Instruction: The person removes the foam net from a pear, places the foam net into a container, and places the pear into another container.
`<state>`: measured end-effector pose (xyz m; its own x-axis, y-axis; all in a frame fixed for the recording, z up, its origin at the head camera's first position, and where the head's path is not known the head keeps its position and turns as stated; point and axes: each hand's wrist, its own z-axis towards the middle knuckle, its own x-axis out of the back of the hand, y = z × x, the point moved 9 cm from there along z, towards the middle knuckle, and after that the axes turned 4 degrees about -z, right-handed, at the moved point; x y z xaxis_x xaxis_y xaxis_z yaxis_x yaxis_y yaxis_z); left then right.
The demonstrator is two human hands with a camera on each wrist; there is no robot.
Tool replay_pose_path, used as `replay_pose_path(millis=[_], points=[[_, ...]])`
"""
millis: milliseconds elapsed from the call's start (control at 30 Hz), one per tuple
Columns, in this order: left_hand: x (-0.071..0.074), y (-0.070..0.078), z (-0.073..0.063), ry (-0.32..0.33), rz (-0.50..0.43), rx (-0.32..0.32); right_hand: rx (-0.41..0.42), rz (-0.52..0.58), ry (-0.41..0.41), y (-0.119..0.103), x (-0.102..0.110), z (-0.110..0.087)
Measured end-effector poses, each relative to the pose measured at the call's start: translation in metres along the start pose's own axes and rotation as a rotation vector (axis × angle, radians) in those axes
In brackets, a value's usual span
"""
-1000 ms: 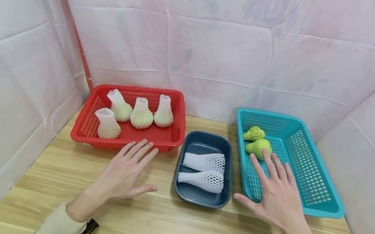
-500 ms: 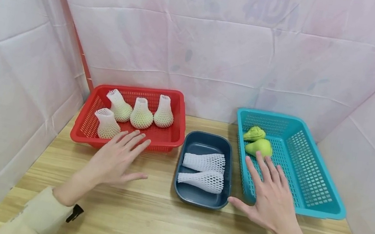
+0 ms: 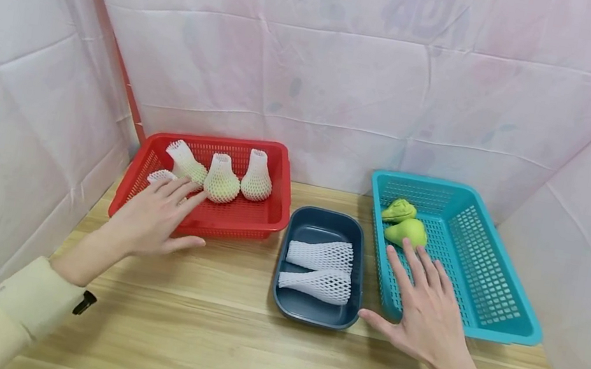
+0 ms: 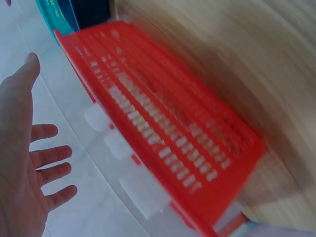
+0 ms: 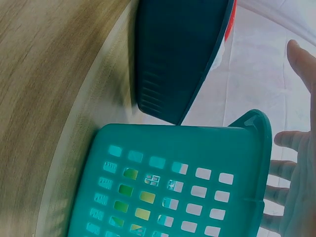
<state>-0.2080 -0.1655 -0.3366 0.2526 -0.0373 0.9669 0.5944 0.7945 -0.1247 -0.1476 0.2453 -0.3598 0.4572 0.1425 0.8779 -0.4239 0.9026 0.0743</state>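
Your head cam looked forward-down; wrist cams sat low, left close to the red basket (image 3: 235, 215), right to the teal basket (image 3: 452, 235), both catching the dark tray (image 3: 322, 234).

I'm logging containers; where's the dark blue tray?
In the head view, the dark blue tray sits between the red basket, left, and the turquoise basket, right.

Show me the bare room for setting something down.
Widest: the tabletop in front of the navy tray. The teal basket has bare floor right of the green fruits. Crowded: the left of the red basket, with netted fruits and the left hand, and the tray's middle, under two foam nets.
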Motion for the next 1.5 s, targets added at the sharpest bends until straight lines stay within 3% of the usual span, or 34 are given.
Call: replay_pose_path(millis=[400, 800, 1233, 1500], points=[[0.003, -0.041, -0.003, 0.010, 0.011, 0.036, -0.008, 0.008, -0.007, 0.001, 0.000, -0.001], [0.000, -0.088, -0.009, -0.019, 0.013, 0.139, -0.008, 0.001, -0.003, 0.001, 0.001, 0.000], [-0.024, -0.128, -0.019, -0.142, -0.053, 0.316, -0.014, 0.001, -0.018, 0.002, -0.001, -0.002], [-0.038, -0.135, -0.021, -0.210, -0.023, 0.317, -0.020, 0.004, -0.024, 0.002, -0.002, -0.002]])
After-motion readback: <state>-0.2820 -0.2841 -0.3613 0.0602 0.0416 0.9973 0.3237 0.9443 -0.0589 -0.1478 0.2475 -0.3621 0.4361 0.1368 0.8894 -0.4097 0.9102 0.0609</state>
